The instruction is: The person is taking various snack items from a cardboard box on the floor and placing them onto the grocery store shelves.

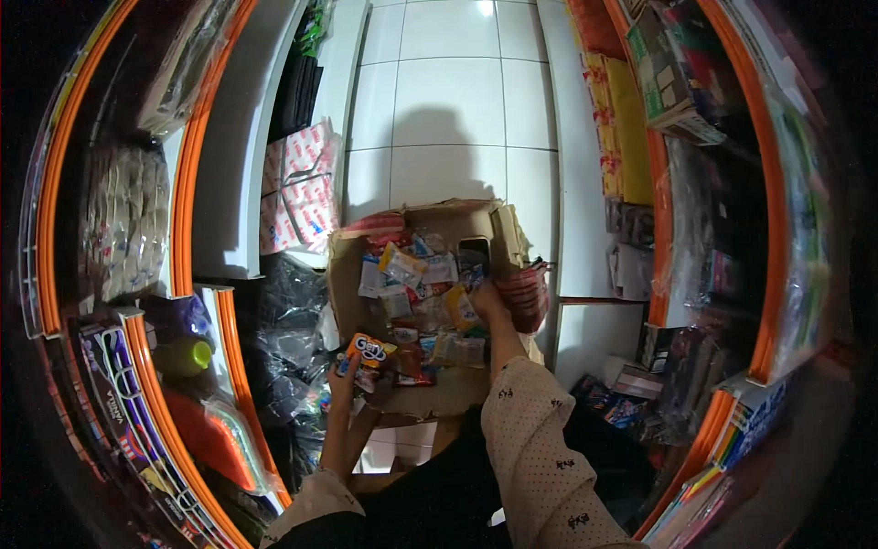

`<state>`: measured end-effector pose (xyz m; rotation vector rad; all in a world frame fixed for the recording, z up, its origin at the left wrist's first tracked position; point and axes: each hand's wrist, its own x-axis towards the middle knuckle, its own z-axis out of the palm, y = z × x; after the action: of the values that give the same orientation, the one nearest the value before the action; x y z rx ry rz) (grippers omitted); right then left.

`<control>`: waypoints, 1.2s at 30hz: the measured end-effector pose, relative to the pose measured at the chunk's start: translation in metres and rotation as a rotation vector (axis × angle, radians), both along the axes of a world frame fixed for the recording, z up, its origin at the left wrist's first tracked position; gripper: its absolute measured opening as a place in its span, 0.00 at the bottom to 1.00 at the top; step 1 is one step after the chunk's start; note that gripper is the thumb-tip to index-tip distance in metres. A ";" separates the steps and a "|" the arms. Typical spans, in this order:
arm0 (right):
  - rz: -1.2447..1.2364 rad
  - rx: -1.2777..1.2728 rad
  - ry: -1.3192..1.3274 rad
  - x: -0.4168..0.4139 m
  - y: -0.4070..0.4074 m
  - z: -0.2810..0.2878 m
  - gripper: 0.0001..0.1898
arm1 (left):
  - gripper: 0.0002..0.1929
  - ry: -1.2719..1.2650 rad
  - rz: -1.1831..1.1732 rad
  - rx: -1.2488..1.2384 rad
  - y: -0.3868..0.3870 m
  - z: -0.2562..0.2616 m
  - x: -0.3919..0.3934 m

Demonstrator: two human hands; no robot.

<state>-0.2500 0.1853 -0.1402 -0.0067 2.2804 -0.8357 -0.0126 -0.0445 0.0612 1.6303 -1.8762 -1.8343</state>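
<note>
My left hand (343, 384) grips an orange Gery snack packet (370, 348) over the near left corner of a cardboard box (345, 288). A second packet seems to sit under it, partly covered. My right hand (488, 302) reaches into the right side of the box beside a yellow-orange packet (461, 307) and a blue packet (472, 276). Its fingertips are hard to make out, so whether it holds one cannot be told. Several small snack sachets, among them a yellow and clear one (402, 265), lie loosely mixed in the box.
A dark phone-like object (473, 252) rests at the box's far right. A red striped pouch (525, 298) hangs at its right side. Shelves with orange edges (185, 206) rise on both sides. Left of the box are black plastic bags (291, 316) and a patterned paper bundle (300, 189).
</note>
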 end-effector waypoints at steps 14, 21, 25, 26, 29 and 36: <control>0.176 0.159 -0.006 -0.032 -0.050 0.102 0.20 | 0.17 -0.026 0.102 0.004 -0.001 -0.005 0.007; 0.091 0.091 0.288 -0.087 -0.053 0.207 0.26 | 0.18 0.076 0.031 -0.006 -0.011 -0.025 0.013; -0.154 -0.526 0.177 -0.083 0.038 0.265 0.24 | 0.21 0.031 0.004 0.061 0.016 -0.020 -0.014; -0.240 -0.712 0.065 -0.064 0.015 0.317 0.21 | 0.21 0.374 0.100 0.146 -0.030 -0.047 0.024; -0.763 -0.965 -0.242 0.010 0.069 0.411 0.21 | 0.24 0.075 0.202 0.243 -0.015 -0.044 0.013; -1.045 -1.135 -0.240 0.182 0.167 0.492 0.27 | 0.27 0.306 0.240 0.820 0.045 0.165 -0.047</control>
<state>-0.0682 0.3526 0.3516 0.7566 1.1904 -2.3716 -0.0593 0.0003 0.2264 1.4935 -0.7847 -2.7138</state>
